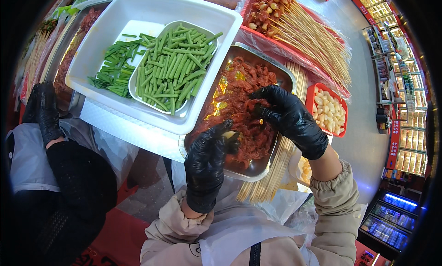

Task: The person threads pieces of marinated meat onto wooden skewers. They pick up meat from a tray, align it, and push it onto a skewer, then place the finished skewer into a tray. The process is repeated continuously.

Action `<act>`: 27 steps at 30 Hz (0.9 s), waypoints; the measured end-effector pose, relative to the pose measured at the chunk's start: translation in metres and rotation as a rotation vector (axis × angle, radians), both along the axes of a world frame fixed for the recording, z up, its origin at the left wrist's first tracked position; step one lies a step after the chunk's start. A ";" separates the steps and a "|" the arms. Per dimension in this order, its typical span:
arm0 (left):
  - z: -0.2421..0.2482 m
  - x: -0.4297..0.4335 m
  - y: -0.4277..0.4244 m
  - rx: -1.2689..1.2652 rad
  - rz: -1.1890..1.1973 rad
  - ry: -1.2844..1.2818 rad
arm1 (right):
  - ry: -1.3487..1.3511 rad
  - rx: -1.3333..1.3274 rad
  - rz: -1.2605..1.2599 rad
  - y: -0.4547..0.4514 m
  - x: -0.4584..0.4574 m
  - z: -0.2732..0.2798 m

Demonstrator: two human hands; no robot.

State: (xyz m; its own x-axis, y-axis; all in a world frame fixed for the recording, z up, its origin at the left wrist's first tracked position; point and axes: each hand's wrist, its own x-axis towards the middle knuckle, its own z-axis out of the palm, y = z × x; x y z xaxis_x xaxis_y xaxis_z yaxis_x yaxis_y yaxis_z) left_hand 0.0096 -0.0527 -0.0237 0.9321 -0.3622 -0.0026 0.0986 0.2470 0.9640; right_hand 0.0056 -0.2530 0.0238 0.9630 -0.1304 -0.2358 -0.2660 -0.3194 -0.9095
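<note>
Both my hands wear black gloves above a metal tray (281, 55) of red marinated meat strips (248, 127). My left hand (207, 162) is over the tray's near left part, holding a pale peeled garlic clove (228, 134) between thumb and fingers. Over the tray's right side, my right hand (293, 117) pinches a piece of meat (261, 103) between fingertips and thumb. Bamboo skewers (276, 169) lie in a bundle along the tray's right edge, partly under my right forearm. To their right stands a red container (309, 96) of peeled garlic cloves (328, 108).
At left, a white tub (103, 27) holds cut green stalks (172, 65). Finished meat-and-garlic skewers (304, 27) fill a red tray (266, 39) at the back. A co-worker's black-gloved hands (45, 110) are at far left beside another meat tray (77, 100). Lit shelves (411, 127) stand at far right.
</note>
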 end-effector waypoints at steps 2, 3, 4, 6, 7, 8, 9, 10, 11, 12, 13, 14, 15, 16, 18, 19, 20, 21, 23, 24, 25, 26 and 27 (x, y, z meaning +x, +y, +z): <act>0.000 -0.001 0.000 -0.003 -0.001 0.022 | -0.013 0.064 -0.039 0.000 -0.002 0.000; -0.001 -0.001 0.000 0.011 0.001 0.009 | 0.009 0.018 -0.032 -0.001 -0.001 0.000; -0.003 -0.001 0.001 0.025 0.004 -0.003 | 0.031 -0.028 -0.025 -0.002 -0.001 0.000; -0.003 -0.001 0.001 -0.010 0.005 0.020 | 0.081 -0.069 -0.002 -0.004 0.001 0.001; -0.002 -0.001 0.000 -0.058 0.003 0.056 | 0.111 -0.065 0.013 -0.003 0.003 0.004; -0.001 -0.001 -0.001 -0.106 0.002 0.092 | 0.140 -0.060 0.027 -0.002 0.004 0.005; -0.001 -0.001 -0.001 -0.097 0.004 0.084 | 0.000 -0.258 0.076 -0.001 0.002 0.002; -0.002 -0.001 -0.001 -0.088 0.006 0.077 | -0.140 -0.455 0.124 0.000 0.000 -0.004; -0.002 -0.002 -0.002 -0.079 0.008 0.069 | -0.281 -0.651 0.173 0.002 -0.002 -0.008; -0.002 -0.002 -0.001 -0.074 0.008 0.072 | -0.429 -0.723 0.155 0.005 -0.002 -0.007; -0.001 -0.001 0.000 -0.068 0.008 0.074 | -0.389 -0.724 0.237 0.005 -0.003 -0.005; -0.001 -0.001 0.001 -0.063 0.008 0.077 | -0.349 -0.724 0.320 0.002 -0.004 -0.003; -0.001 -0.001 0.001 -0.044 0.006 0.078 | -0.305 -0.726 0.398 0.001 -0.008 -0.002; -0.002 -0.001 0.001 -0.025 0.004 0.079 | -0.295 -0.876 0.441 0.005 -0.013 -0.007; -0.004 -0.001 0.002 0.035 0.003 0.054 | -0.225 -0.924 0.426 0.011 -0.016 -0.021; -0.007 -0.001 0.002 0.076 0.004 0.027 | -0.191 -0.947 0.419 0.013 -0.017 -0.024; -0.008 -0.001 0.003 0.117 0.004 0.001 | -0.257 -0.936 0.380 0.015 -0.017 -0.024; -0.007 -0.001 0.002 0.107 0.010 -0.007 | -0.252 -0.946 0.391 0.015 -0.016 -0.027; -0.005 0.000 0.001 0.087 0.021 -0.022 | -0.243 -0.965 0.413 0.012 -0.014 -0.033; -0.003 0.000 0.000 0.025 0.012 0.020 | -0.238 -0.871 0.371 0.010 -0.015 -0.032; -0.001 0.000 0.000 -0.038 0.002 0.062 | -0.232 -0.777 0.328 0.006 -0.017 -0.030; 0.000 0.000 0.000 -0.101 -0.009 0.104 | -0.225 -0.682 0.286 0.004 -0.018 -0.029; 0.000 -0.001 -0.001 -0.107 -0.004 0.100 | -0.106 -0.469 0.196 0.003 -0.016 -0.025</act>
